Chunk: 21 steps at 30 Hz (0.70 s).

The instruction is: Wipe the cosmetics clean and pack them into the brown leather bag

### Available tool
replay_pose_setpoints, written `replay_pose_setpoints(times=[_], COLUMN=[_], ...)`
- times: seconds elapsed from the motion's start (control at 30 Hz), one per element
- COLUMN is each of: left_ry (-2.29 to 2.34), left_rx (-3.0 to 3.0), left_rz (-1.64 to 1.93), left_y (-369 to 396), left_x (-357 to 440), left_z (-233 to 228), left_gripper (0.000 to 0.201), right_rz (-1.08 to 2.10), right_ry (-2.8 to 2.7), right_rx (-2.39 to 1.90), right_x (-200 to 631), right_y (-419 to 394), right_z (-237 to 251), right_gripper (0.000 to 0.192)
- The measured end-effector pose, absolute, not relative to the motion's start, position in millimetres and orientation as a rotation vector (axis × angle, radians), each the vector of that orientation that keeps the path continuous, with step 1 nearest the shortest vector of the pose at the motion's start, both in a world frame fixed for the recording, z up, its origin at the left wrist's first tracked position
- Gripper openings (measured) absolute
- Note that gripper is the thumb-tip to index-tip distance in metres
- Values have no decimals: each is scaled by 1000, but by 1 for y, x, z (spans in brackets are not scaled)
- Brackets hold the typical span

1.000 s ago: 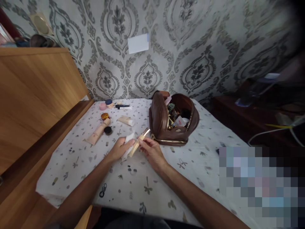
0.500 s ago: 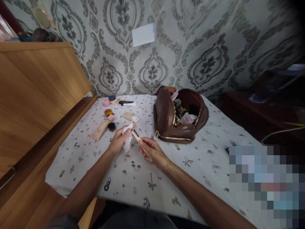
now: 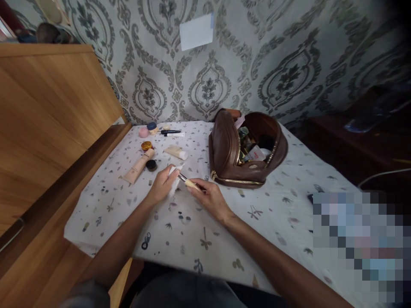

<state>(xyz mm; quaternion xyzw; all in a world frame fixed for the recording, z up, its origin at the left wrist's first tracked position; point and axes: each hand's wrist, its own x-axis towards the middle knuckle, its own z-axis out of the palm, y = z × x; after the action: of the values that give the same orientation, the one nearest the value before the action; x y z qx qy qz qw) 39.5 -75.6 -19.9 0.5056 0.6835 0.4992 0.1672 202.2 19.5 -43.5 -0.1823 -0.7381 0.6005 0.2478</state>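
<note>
My right hand (image 3: 208, 197) grips a slim beige cosmetic tube (image 3: 190, 183) with a metallic end, pointing it left. My left hand (image 3: 162, 186) holds a white tissue (image 3: 175, 179) wrapped against that metallic end. Both hands hover just above the white leaf-patterned tablecloth (image 3: 199, 226). An open brown leather pouch (image 3: 239, 154) full of small cosmetics stands just beyond my right hand.
Loose cosmetics lie at the far left of the table: a long beige tube (image 3: 138, 166), a black-lidded pot (image 3: 151, 164), a gold-lidded pot (image 3: 146, 146), a small cream tube (image 3: 176, 152), a pink jar (image 3: 143, 132), pens (image 3: 171, 133). A wooden cabinet (image 3: 41, 124) flanks the left; patterned wallpaper stands behind.
The tube has turned in my right hand, its metallic end swinging from up-right to the left into the tissue. Both hands stay close together over the cloth.
</note>
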Motion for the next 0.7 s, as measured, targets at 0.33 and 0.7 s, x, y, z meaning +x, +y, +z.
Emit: replay_pose_setpoints(times=[0.33,0.7], left_ry=[1758,1774], left_rx=[1243,1220], left_rz=[1469,1396], left_y=[-77,-75], left_x=[33,32], left_z=[-19,-21], left_gripper=[35,37], right_rz=[1435,1233], right_ry=[-2058,-2149], right_rx=[-552,-486], right_x=[201,204], right_y=[23,22], right_z=[-53,-49], right_gripper=[29,22])
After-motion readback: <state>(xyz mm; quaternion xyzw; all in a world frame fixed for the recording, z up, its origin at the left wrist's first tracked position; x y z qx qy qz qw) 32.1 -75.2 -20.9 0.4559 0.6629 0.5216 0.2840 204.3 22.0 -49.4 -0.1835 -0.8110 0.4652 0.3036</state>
